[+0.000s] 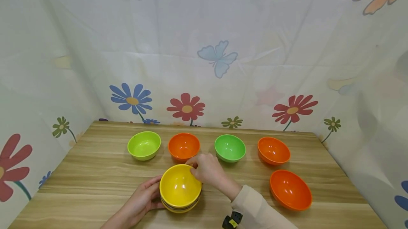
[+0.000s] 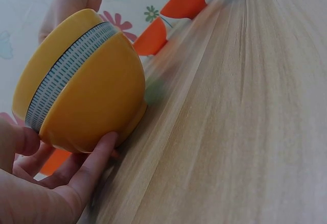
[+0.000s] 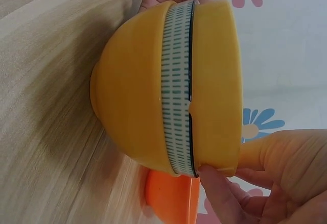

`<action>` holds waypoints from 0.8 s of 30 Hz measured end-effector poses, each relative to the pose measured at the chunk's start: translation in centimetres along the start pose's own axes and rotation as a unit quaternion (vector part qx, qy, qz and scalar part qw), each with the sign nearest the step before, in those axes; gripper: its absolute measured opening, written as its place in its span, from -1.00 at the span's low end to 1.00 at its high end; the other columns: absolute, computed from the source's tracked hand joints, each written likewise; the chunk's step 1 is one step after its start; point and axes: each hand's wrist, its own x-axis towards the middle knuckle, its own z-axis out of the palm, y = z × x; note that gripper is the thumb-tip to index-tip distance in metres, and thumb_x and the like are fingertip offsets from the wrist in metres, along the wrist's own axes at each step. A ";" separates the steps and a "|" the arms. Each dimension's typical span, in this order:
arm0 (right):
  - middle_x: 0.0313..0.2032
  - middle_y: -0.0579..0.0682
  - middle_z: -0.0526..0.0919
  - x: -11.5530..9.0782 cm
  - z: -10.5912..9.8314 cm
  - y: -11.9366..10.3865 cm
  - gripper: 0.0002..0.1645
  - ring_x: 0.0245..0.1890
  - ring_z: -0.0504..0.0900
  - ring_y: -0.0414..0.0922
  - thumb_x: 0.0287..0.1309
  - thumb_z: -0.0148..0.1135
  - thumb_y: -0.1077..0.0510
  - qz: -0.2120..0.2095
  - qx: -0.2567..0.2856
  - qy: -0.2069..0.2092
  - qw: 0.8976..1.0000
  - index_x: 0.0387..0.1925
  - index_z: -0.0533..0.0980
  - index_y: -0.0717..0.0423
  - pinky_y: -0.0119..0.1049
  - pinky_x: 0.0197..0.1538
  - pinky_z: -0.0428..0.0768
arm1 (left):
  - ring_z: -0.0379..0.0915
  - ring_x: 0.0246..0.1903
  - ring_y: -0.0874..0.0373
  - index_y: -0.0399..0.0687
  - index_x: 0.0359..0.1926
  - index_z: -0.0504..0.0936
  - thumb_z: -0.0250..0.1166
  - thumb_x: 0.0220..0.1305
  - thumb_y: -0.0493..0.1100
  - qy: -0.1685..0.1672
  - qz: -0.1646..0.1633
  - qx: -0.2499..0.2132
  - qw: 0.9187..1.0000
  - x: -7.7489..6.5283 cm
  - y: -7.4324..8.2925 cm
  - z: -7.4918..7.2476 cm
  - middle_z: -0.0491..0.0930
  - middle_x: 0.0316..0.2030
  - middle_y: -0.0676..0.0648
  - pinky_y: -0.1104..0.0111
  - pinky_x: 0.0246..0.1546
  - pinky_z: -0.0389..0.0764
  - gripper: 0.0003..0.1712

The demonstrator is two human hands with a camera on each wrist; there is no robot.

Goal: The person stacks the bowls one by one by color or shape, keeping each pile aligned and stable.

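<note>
A stack of nested bowls stands on the wooden table (image 1: 95, 172), near its front. Uppermost is a yellow bowl (image 1: 178, 186). Beneath it a band of a white bowl with green dashes and a dark rim (image 3: 176, 81) shows, set inside a lower yellow bowl (image 3: 133, 81). My left hand (image 1: 141, 197) holds the stack from the left, thumb near the rims and fingers around the lower yellow bowl's underside. With its thumb and fingers, my right hand (image 1: 208, 170) pinches the top yellow bowl's rim at the far right side.
Behind the stack, a lime bowl (image 1: 144, 145), an orange bowl (image 1: 184, 146), a green bowl (image 1: 230, 148) and another orange bowl (image 1: 274, 150) form a row. A larger-looking orange bowl (image 1: 290, 190) sits at the right. Flower-printed cloth (image 1: 248, 90) hangs around the table.
</note>
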 end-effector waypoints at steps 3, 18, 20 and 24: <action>-0.51 -0.13 0.62 -0.1 -0.1 0.0 -0.80 -0.56 0.41 -0.28 0.00 0.29 0.23 0.000 0.005 -0.004 1.000 -0.27 0.68 0.03 -0.55 -0.53 0.37 | 0.50 -0.06 0.09 -0.32 0.35 0.06 0.06 0.33 0.04 0.001 -0.001 0.001 1.000 0.0 0.1 0.1 0.38 0.18 -0.25 0.08 -0.13 0.57 -0.25; -0.26 -0.08 0.65 -0.9 0.1 0.5 -0.67 -0.33 0.54 -0.19 0.11 0.24 0.10 -0.057 0.023 -0.017 0.998 -0.07 0.59 0.09 -0.50 -0.31 0.49 | 0.49 -0.05 0.09 -0.31 0.35 0.06 0.05 0.33 0.04 -0.001 0.000 0.002 1.000 0.0 0.1 0.1 0.37 0.19 -0.25 0.07 -0.13 0.57 -0.26; -0.18 -0.06 0.64 -1.1 0.2 0.8 -0.65 -0.27 0.55 -0.17 0.13 0.22 0.09 -0.064 0.028 -0.018 0.997 -0.03 0.56 0.08 -0.47 -0.25 0.52 | 0.49 -0.05 0.09 -0.31 0.35 0.06 0.05 0.33 0.05 -0.001 0.000 0.002 1.000 0.0 0.0 0.1 0.38 0.19 -0.25 0.07 -0.13 0.57 -0.25; -0.07 -0.03 0.59 -1.5 0.2 1.2 -0.61 -0.15 0.56 -0.16 0.15 0.20 0.08 -0.076 0.032 -0.011 0.997 0.03 0.53 0.04 -0.38 -0.12 0.56 | 0.49 -0.05 0.09 -0.31 0.35 0.06 0.06 0.32 0.05 -0.001 0.000 0.001 1.000 0.0 0.1 0.1 0.38 0.19 -0.25 0.07 -0.13 0.57 -0.24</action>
